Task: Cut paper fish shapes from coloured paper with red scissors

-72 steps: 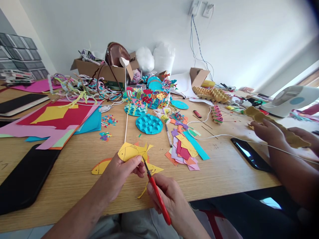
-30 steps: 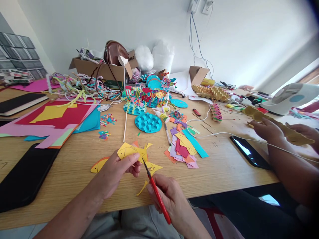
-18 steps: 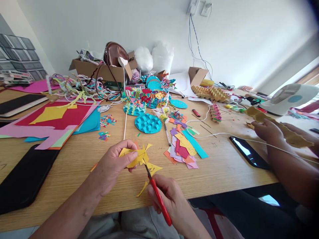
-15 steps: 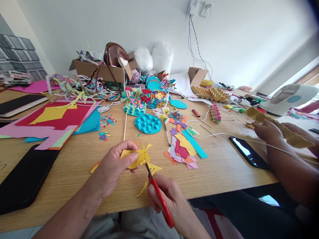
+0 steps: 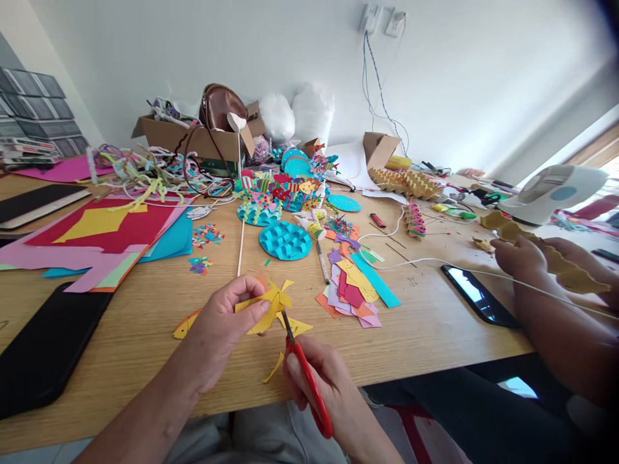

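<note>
My left hand [image 5: 220,328] is closed on a yellow paper fish [image 5: 265,309], held just above the wooden table [image 5: 145,322]. My right hand [image 5: 322,377] grips red-handled scissors [image 5: 304,374], whose blades meet the fish's right edge. Yellow paper offcuts [image 5: 297,327] lie on the table under the blades, and one curled strip [image 5: 273,368] lies near my right hand. An orange and yellow paper fish [image 5: 182,325] lies on the table, partly hidden behind my left hand.
Another person's hands [image 5: 525,258] at the right hold a tan paper piece [image 5: 556,258] above a phone [image 5: 476,296]. Coloured paper scraps [image 5: 355,287], a blue paper disc [image 5: 285,240], sheets of coloured paper [image 5: 97,232], a black tablet [image 5: 43,348] and a cardboard box [image 5: 193,135] cover the table.
My left hand has turned the yellow fish and curled over its top, so the fish tilts. The scissors stay at its right edge. The other person's hands have hardly moved.
</note>
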Demonstrator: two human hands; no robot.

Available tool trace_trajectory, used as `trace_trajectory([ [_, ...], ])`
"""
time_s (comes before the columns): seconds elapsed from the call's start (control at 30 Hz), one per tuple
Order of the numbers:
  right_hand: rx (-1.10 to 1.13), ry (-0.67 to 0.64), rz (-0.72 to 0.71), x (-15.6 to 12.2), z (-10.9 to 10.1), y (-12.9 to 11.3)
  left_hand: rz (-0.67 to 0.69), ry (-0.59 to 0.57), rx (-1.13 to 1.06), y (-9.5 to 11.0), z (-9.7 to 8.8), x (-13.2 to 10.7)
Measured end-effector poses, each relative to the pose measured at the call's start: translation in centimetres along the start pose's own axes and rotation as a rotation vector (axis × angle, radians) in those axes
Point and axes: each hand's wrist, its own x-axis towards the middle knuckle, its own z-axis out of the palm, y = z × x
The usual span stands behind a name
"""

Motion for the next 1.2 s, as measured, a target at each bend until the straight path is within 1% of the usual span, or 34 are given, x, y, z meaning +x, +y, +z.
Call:
trace_trajectory([
  [0.07,0.011,0.005,-0.002,0.1,0.0,-0.1,0.001,-0.024,0.037,-0.2,-0.1,-0.1],
  [0.3,0.085,0.008,-0.017,0.3,0.0,0.1,-0.014,-0.030,0.179,-0.5,0.1,0.1],
  [0.5,0.124,0.020,-0.011,0.3,0.0,0.0,0.010,-0.123,0.239,-0.5,0.2,0.2],
  [0.7,0.157,0.018,-0.033,0.1,-0.1,0.3,-0.011,-0.158,0.239,-1.0,-0.3,-0.1],
  [0.8,0.187,0.014,-0.035,0.1,-0.1,0.4,-0.015,-0.161,0.244,-0.9,-0.4,-0.1],
  [0.97,0.208,0.019,-0.034,0.1,-0.1,0.6,-0.105,-0.239,0.191,-0.2,0.1,0.4],
  [1.03,0.213,0.017,-0.033,0.1,-0.1,0.6,-0.117,-0.259,0.180,0.0,0.2,0.6],
  [1.2,0.226,0.005,-0.031,0.0,-0.2,0.6,-0.018,-0.219,0.286,-0.1,0.6,0.7],
])
